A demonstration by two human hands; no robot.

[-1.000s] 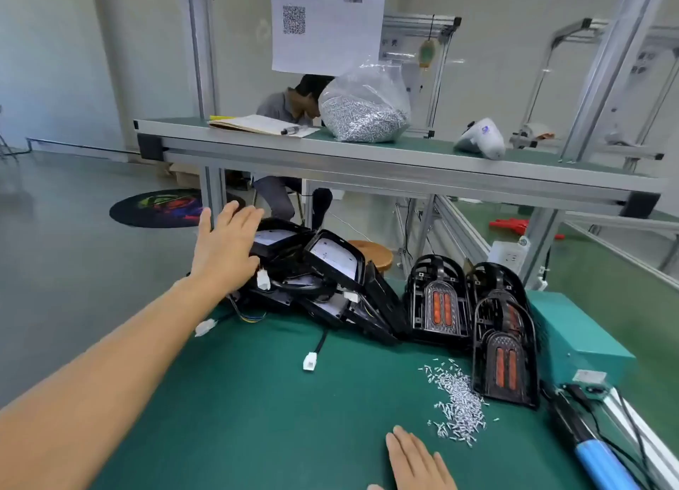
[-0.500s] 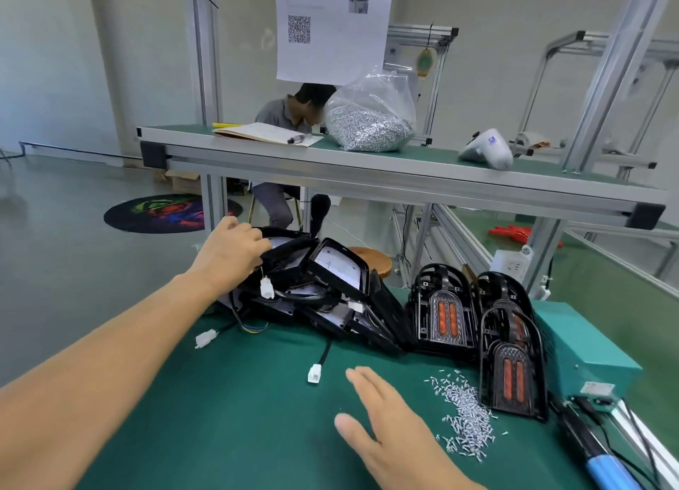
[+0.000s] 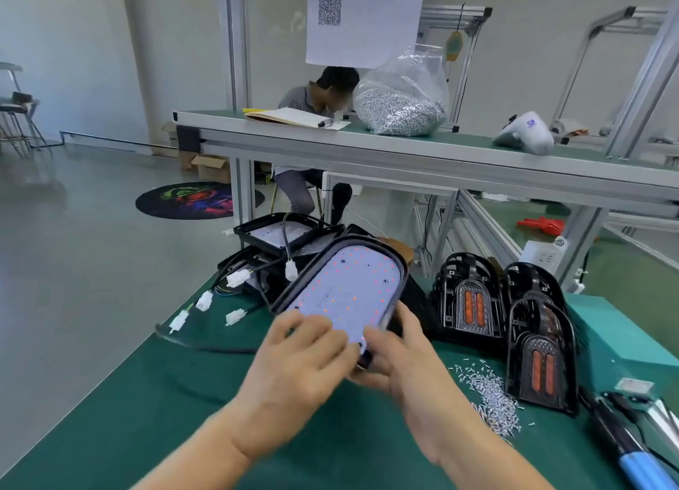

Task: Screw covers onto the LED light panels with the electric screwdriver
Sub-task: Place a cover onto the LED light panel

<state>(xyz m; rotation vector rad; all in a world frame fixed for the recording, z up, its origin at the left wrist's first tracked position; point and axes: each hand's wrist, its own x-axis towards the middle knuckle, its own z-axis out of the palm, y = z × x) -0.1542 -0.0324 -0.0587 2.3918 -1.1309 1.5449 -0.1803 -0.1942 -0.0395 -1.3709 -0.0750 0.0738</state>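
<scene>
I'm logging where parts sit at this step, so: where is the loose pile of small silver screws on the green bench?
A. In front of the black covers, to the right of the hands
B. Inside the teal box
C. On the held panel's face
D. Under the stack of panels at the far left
A: the loose screws lie on the green mat in front of the black covers, right of both hands.

Open mat near the front, clutter behind and to the right

The bench [image 3: 154, 416] shows bare green mat at front left and below the hands [image 3: 352, 372]. Behind stand piled LED panels [image 3: 279, 239] with trailing connector leads [image 3: 205, 302]; to the right, upright covers [image 3: 474, 302], loose screws [image 3: 492, 397], a teal box [image 3: 617, 335] and the electric screwdriver [image 3: 632, 464] block passage.
</scene>
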